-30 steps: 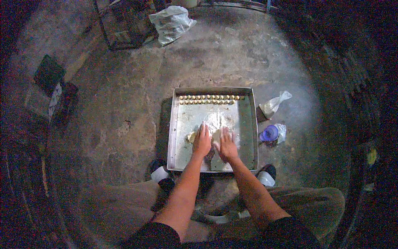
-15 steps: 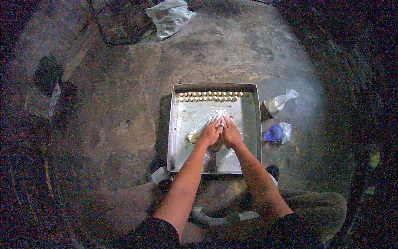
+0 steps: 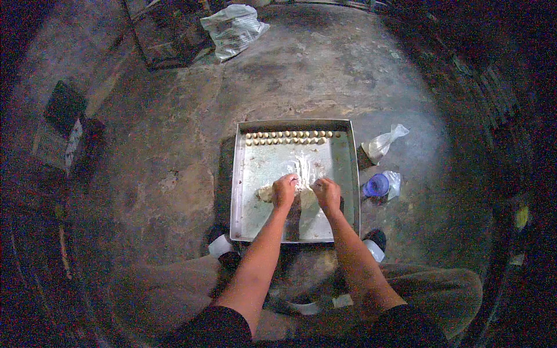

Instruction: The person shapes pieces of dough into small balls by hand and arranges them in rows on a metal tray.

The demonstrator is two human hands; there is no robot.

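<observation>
A square metal tray point(image 3: 354, 197) rests on the floor in front of me. Over its middle, my left hand point(image 3: 284, 190) and my right hand point(image 3: 327, 194) are held a short way apart, fingers curled in and closed. What they pinch, if anything, is hidden. White flour point(image 3: 301, 164) is smeared over the tray ahead of my hands. A lump of pale dough point(image 3: 264, 194) lies beside my left hand, partly covered by it. Two rows of small pale dough balls point(image 3: 284, 134) line the tray's far side.
Right of the tray stand a tied clear bag point(image 3: 383, 142) with pale contents and a blue cup point(image 3: 377, 185) beside crumpled plastic. A large whitish sack point(image 3: 232, 32) lies far off at the upper left. My legs and feet flank the tray's near edge on the concrete floor.
My hands were together with fingers stretched forward on the floured tray. They have drawn back toward me, separated and curled closed. The view has shifted slightly.
</observation>
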